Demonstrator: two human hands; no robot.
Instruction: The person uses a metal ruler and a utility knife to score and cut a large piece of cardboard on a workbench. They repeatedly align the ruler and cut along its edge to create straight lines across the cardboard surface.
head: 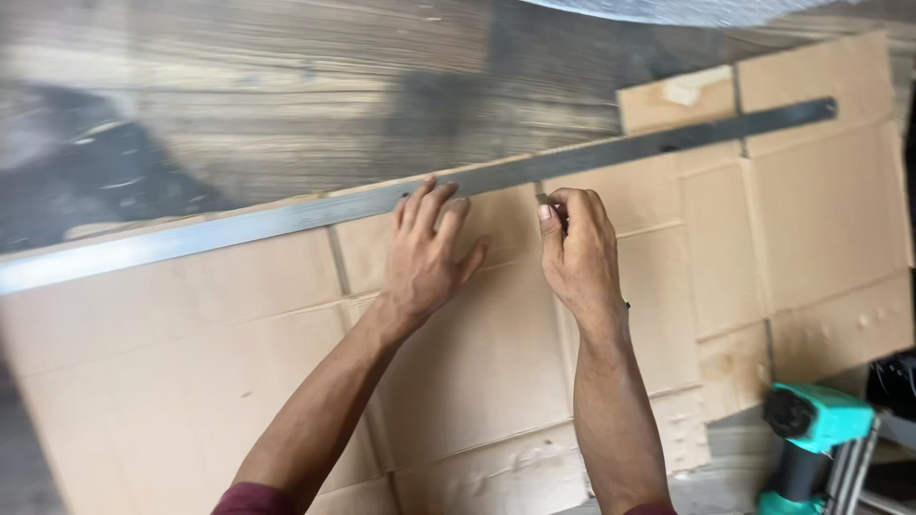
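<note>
A long grey metal straightedge [239, 227] lies slanted across flattened brown cardboard [172, 362], running from the far left to the upper right. My left hand [426, 250] lies flat with its fingertips pressing on the straightedge near its middle. My right hand [576, 250] is just to the right, fingers pinched around a small dark tool held against the straightedge's lower edge; the tool is mostly hidden by the fingers, so I cannot tell its kind.
The cardboard lies on a dark wood-grain floor [286, 95]. A teal and black power tool [813, 429] stands at the lower right beside a metal frame [851, 472]. More cardboard flaps [821, 210] extend to the right.
</note>
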